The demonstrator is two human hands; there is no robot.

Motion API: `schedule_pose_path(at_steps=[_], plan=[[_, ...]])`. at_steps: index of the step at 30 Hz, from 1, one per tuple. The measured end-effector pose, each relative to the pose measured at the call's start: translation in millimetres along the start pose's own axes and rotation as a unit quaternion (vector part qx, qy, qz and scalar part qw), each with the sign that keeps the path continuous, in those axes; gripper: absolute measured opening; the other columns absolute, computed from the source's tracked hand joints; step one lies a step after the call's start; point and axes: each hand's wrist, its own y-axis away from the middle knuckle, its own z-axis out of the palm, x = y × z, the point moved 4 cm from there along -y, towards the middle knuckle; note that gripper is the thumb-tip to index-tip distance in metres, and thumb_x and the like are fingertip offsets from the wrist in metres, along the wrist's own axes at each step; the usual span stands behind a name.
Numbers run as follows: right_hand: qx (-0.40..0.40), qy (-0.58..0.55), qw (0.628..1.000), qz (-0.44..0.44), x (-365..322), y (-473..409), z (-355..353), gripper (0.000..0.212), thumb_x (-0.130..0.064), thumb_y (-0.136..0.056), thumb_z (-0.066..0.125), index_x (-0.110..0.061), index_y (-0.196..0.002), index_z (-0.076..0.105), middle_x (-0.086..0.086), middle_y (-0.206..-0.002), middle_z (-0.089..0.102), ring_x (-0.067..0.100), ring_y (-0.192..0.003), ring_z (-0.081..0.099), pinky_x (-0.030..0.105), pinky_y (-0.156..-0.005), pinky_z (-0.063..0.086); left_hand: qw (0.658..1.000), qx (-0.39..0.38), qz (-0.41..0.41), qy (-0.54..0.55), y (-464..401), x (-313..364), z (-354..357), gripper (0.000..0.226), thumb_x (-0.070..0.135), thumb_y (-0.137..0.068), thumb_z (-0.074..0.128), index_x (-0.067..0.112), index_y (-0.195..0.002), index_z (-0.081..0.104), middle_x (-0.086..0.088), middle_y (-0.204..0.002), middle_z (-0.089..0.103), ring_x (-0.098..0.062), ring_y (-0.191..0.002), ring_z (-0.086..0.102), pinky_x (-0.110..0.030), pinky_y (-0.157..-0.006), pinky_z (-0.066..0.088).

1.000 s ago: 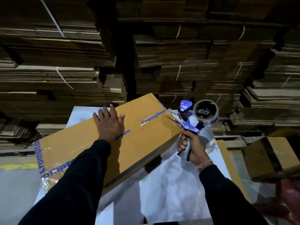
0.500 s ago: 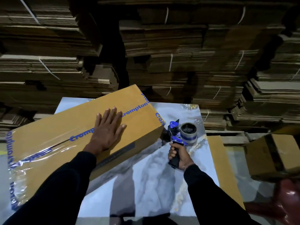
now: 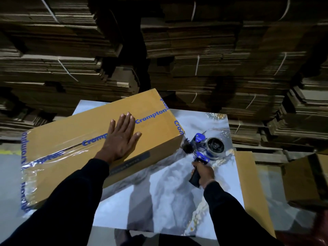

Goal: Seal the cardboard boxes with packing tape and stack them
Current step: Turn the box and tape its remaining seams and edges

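A long brown cardboard box (image 3: 67, 139) lies across the marble-patterned table (image 3: 168, 201). Blue-printed clear tape (image 3: 56, 153) runs along its top seam and down both ends. My left hand (image 3: 120, 139) presses flat on the box top, fingers straight. To the right of the box, my right hand (image 3: 202, 173) grips the black handle of a blue tape dispenser (image 3: 207, 148), which rests on the table just off the box's right end, its roll facing up.
Tall stacks of flattened, strapped cardboard (image 3: 195, 59) fill the whole background. A flat cardboard sheet (image 3: 248, 174) lies along the table's right edge. Another brown box (image 3: 305, 180) stands on the floor at right. Grey floor (image 3: 8, 174) shows at left.
My right hand has brought the dispenser down off the box's right end onto the table. My left hand has slid along the box top and flattened.
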Motion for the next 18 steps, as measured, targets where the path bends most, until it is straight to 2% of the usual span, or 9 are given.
schedule_pose_path(at_steps=[2, 4, 6, 8, 10, 12, 15, 18], plan=[[0.061, 0.043, 0.997, -0.032, -1.5, 13.0, -3.3, 0.031, -0.017, -0.077, 0.085, 0.003, -0.097, 0.072, 0.016, -0.089, 0.071, 0.028, -0.074, 0.065, 0.037, -0.065, 0.051, 1.000, -0.002, 0.004, -0.001, -2.0, -2.3, 0.8, 0.088, 0.073, -0.093, -0.007, 0.023, -0.164, -0.012, 0.003, -0.169, -0.026, -0.017, -0.156, -0.025, -0.048, -0.127, -0.012], [0.109, 0.078, 0.989, -0.060, -4.5, 39.0, -1.5, 0.044, -0.025, -0.078, 0.087, 0.003, -0.105, 0.068, 0.018, -0.105, 0.069, 0.032, -0.092, 0.066, 0.040, -0.073, 0.051, 1.000, -0.003, 0.012, -0.002, -5.7, -5.1, 1.8, 0.084, 0.073, -0.095, -0.005, 0.025, -0.164, -0.014, 0.003, -0.169, -0.026, -0.017, -0.156, -0.025, -0.048, -0.127, -0.013], [0.195, 0.208, 0.953, -0.099, -8.1, 69.9, 6.1, 0.062, -0.038, -0.077, 0.085, 0.001, -0.119, 0.060, 0.022, -0.125, 0.056, 0.039, -0.116, 0.054, 0.041, -0.087, 0.047, 1.000, -0.003, 0.021, -0.001, -10.1, -8.4, 2.0, 0.083, 0.072, -0.097, -0.003, 0.025, -0.164, -0.014, 0.003, -0.170, -0.025, -0.018, -0.156, -0.025, -0.049, -0.127, -0.012], [0.229, 0.228, 0.926, -0.197, -11.8, 105.2, 26.2, 0.073, -0.044, -0.075, 0.080, -0.001, -0.128, 0.055, 0.023, -0.137, 0.043, 0.045, -0.132, 0.041, 0.046, -0.105, 0.041, 0.999, 0.001, 0.034, -0.001, -15.4, -11.0, -0.2, 0.082, 0.071, -0.098, -0.002, 0.025, -0.165, -0.012, 0.001, -0.171, -0.023, -0.020, -0.157, -0.023, -0.051, -0.127, -0.012], [0.181, 0.161, 0.924, -0.297, -12.0, 136.0, 61.7, 0.073, -0.044, -0.079, 0.080, -0.006, -0.136, 0.056, 0.020, -0.142, 0.044, 0.039, -0.138, 0.041, 0.046, -0.115, 0.036, 0.999, -0.008, 0.050, 0.001, -20.6, -12.5, -4.1, 0.083, 0.071, -0.095, -0.006, 0.026, -0.165, -0.012, 0.001, -0.170, -0.024, -0.021, -0.157, -0.023, -0.052, -0.126, -0.012], [0.091, 0.102, 0.932, -0.336, -7.5, 167.2, 107.9, 0.076, -0.042, -0.087, 0.078, -0.010, -0.149, 0.048, 0.016, -0.152, 0.041, 0.028, -0.144, 0.038, 0.041, -0.119, 0.032, 0.997, -0.023, 0.070, 0.004, -25.8, -14.2, -8.4, 0.086, 0.073, -0.091, -0.012, 0.028, -0.164, -0.014, 0.002, -0.169, -0.026, -0.021, -0.156, -0.024, -0.052, -0.126, -0.013], [0.013, 0.112, 0.938, -0.327, 4.0, 207.0, 174.1, 0.093, -0.043, -0.095, 0.071, -0.010, -0.164, 0.019, 0.011, -0.170, 0.019, 0.022, -0.157, 0.015, 0.037, -0.125, 0.020, 0.996, -0.032, 0.089, 0.001, -33.7, -26.4, -13.0, 0.082, 0.073, -0.094, -0.008, 0.032, -0.165, -0.011, 0.004, -0.171, -0.023, -0.022, -0.157, -0.022, -0.054, -0.125, -0.013], [-0.021, 0.123, 0.949, -0.288, 29.0, 227.9, 215.1, 0.106, -0.046, -0.098, 0.066, -0.011, -0.165, -0.009, 0.003, -0.174, -0.006, 0.016, -0.160, -0.007, 0.033, -0.127, 0.010, 0.997, -0.027, 0.067, -0.016, -41.8, -54.5, -20.0, 0.074, 0.069, -0.102, 0.003, 0.032, -0.165, -0.010, 0.001, -0.172, -0.021, -0.025, -0.158, -0.021, -0.059, -0.124, -0.013]])
